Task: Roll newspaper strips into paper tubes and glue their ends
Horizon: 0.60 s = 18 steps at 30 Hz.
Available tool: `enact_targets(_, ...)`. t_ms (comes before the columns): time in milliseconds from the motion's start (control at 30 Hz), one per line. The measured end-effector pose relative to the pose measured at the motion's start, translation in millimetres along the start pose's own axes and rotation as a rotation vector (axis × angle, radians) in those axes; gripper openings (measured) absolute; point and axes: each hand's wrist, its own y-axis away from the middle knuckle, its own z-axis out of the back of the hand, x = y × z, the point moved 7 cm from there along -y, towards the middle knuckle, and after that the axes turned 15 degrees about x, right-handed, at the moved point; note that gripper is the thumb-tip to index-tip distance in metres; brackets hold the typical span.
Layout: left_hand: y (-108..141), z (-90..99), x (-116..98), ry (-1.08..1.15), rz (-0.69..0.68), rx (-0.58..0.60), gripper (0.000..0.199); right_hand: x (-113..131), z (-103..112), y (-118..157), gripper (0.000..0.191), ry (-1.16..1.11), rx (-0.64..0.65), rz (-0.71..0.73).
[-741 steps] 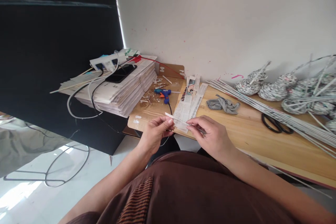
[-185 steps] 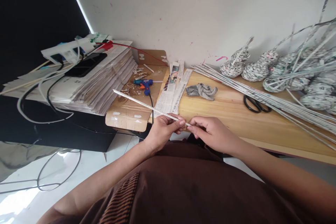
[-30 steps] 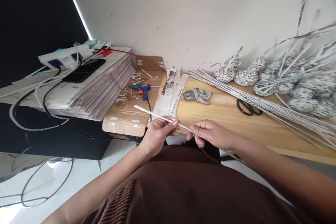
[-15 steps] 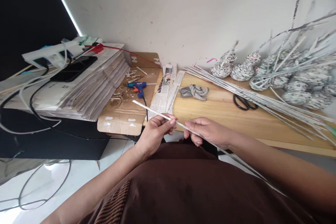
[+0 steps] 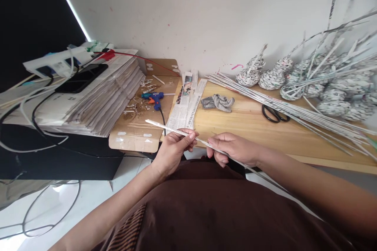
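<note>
A long thin rolled paper stick runs slantwise across my lap, its free end over the cardboard edge at the left. My left hand pinches it between thumb and fingers. Just to the right, my right hand is closed round the same stick, which continues down along the right forearm. Beyond the hands lie flat newspaper strips and a crumpled grey cloth.
A blue glue gun rests on cardboard. Left is a paper stack bearing a phone and cables. Right are paper sticks, black scissors and several woven paper gourd shapes.
The stick's free left end has dipped and shifted slightly left. Both hands keep nearly the same place and grip.
</note>
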Motion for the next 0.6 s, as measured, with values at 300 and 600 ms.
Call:
enact_targets(300,0,3.1,4,-0.038,0.031,-0.039,0.025,33,1,8,0.034,0.507,-0.287,0.018)
enact_targets(600,-1,1.1,5,-0.002,0.018,-0.057,0.027,35,0,8,0.035,0.62,-0.353,0.059)
